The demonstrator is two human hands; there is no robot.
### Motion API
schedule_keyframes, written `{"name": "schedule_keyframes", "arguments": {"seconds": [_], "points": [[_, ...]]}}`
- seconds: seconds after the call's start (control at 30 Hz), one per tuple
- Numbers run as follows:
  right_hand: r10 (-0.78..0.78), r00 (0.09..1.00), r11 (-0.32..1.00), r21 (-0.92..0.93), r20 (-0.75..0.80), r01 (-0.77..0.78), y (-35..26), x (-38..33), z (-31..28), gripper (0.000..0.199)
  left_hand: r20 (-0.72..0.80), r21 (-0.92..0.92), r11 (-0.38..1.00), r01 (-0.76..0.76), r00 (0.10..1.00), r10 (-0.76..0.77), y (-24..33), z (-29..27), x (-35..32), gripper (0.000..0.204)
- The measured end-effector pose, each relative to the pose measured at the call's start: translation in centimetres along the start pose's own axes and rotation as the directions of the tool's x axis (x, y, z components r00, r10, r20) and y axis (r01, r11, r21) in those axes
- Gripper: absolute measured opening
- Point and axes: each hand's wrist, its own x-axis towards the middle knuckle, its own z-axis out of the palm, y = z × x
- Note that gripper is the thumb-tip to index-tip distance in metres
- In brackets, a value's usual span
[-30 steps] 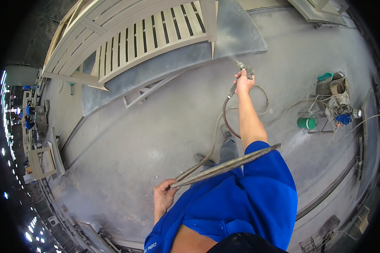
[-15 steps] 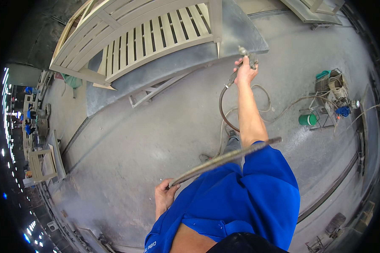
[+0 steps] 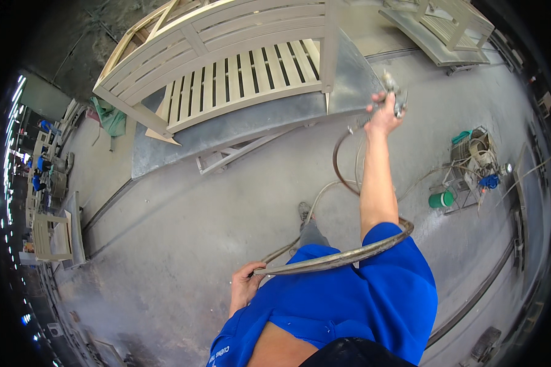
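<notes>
My right hand (image 3: pixel 386 116), stretched far forward, is closed round a spray gun (image 3: pixel 395 93) with a metal body. A dark hose runs down from the gun's handle. My left hand (image 3: pixel 246 283), low by my waist, grips a looped hose (image 3: pixel 349 254) that arcs in front of my blue shirt and over to my right upper arm. Ahead stands a pale slatted wooden bench (image 3: pixel 251 76) on a grey platform (image 3: pixel 226 145); the gun is just right of the bench's near right leg.
Hose coils lie on the floor near my shoe (image 3: pixel 305 211). To the right stand a cart of equipment (image 3: pixel 474 156) and a green bucket (image 3: pixel 441 199). Another bench on a platform (image 3: pixel 434 46) is at the far right. A green cloth (image 3: pixel 109 116) hangs left of the bench.
My right hand and the gun have shifted rightward in the view, and the bench appears slightly lower and farther right. The hose loop now bends round my right upper arm. A foot shows farther left.
</notes>
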Motion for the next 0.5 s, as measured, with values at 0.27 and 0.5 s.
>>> {"name": "schedule_keyframes", "arguments": {"seconds": [0.27,0.5], "points": [[0.359,0.881,0.865,-0.244,-0.308,-0.438,10.6,-3.7,-12.3,0.015,0.086,0.151,0.987,-0.045,0.996,0.033,3.0,-2.2,10.6,0.028],[0.452,0.851,0.758,-0.388,-0.267,-0.525,13.3,-5.2,-12.9,0.019,0.232,0.171,0.977,-0.127,0.969,0.085,6.5,-3.2,18.5,0.024]]}}
